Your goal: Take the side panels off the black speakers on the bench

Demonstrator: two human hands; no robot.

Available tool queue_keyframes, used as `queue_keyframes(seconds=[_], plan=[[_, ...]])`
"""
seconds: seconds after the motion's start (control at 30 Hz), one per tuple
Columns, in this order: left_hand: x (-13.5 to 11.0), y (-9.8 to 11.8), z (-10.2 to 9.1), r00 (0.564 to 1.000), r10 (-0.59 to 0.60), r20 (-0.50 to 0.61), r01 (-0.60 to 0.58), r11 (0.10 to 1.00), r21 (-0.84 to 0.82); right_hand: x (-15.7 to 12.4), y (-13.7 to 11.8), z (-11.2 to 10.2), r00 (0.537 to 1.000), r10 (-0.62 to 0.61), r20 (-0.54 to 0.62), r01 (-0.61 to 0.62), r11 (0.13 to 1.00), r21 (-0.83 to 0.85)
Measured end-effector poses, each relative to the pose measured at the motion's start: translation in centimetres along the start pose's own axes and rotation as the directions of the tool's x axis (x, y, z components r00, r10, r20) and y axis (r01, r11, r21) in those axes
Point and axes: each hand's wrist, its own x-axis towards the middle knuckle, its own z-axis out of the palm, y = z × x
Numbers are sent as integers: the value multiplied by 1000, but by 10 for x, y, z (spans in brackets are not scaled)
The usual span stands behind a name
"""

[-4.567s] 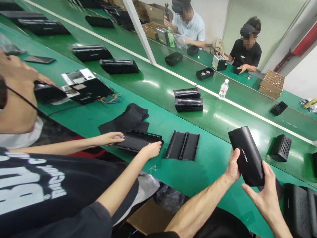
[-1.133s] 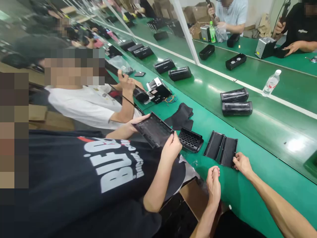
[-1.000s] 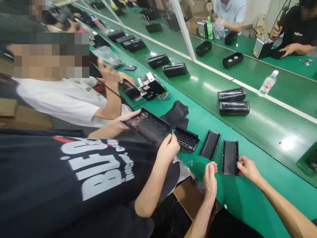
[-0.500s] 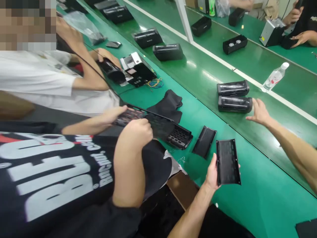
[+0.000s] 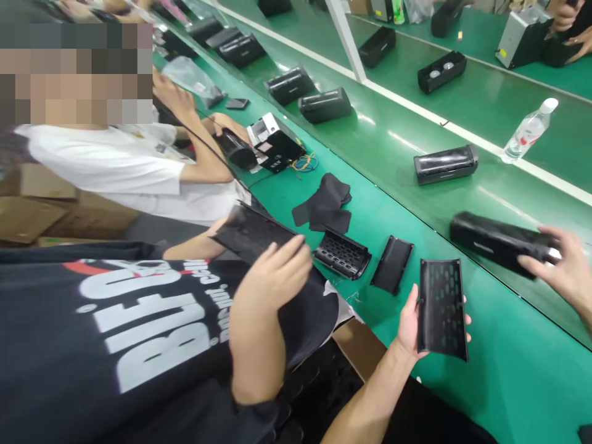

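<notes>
My left hand (image 5: pixel 409 324) is wrapped round the edges of a curved black perforated panel (image 5: pixel 442 311), with its hollow side facing up. At the right, my right hand (image 5: pixel 567 262) grips one end of a black speaker (image 5: pixel 497 243), tilted over the belt's near edge. Another black speaker (image 5: pixel 446 164) lies on the belt beyond it. Left of the held panel, a similar curved panel (image 5: pixel 392 265) lies on the green table, beside a slotted black grille (image 5: pixel 342 254). A co-worker's hand (image 5: pixel 277 274) is at another dark panel (image 5: pixel 254 233) close by.
A water bottle (image 5: pixel 530 132) stands by the white strip (image 5: pixel 481 145). More speakers (image 5: pixel 325 105) sit along the green belt. Black sheets (image 5: pixel 326 203) and a boxy device with wires (image 5: pixel 277 145) lie on the table. Co-workers sit close at my left.
My right hand has taken one of the two speakers from the belt and brought it nearer. The panel in my left hand now shows its slots. The co-worker's dark panel has come off the grille.
</notes>
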Motion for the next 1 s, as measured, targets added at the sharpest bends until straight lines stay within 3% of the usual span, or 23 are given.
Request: queue_keyframes(seconds=[0.1,0.2,0.33,0.5,0.63,0.73,0.8,0.87,0.93,1.0], plan=[[4,-7,3,996,-60,58,59,998,24,-90,-3,-62,990,-138,6,135,960,-247],[7,-18,8,987,-92,134,92,996,12,-166,-3,-88,983,-172,67,184,897,-403],[4,-39,11,958,-152,242,142,988,59,-234,10,-76,985,-122,118,168,810,-563],[-10,-62,11,958,-217,185,191,970,148,-284,29,-57,999,-42,-20,21,793,-609],[-24,-74,14,930,-323,178,283,934,216,-290,13,-63,997,77,-22,-78,884,-461],[-35,-82,19,888,-429,166,379,887,264,-265,-26,-81,968,242,-66,-251,933,-258],[-42,-87,23,866,-481,139,420,849,322,-241,-54,-92,935,354,-1,-352,932,-89],[-48,-92,28,865,-489,110,419,826,377,-216,-73,-97,904,343,255,-366,930,44],[-52,-98,32,879,-468,86,398,822,407,-197,-77,-94,813,307,494,-400,912,93],[-55,-103,34,886,-459,66,393,818,419,-186,-71,-87,739,288,609,-438,892,110]])
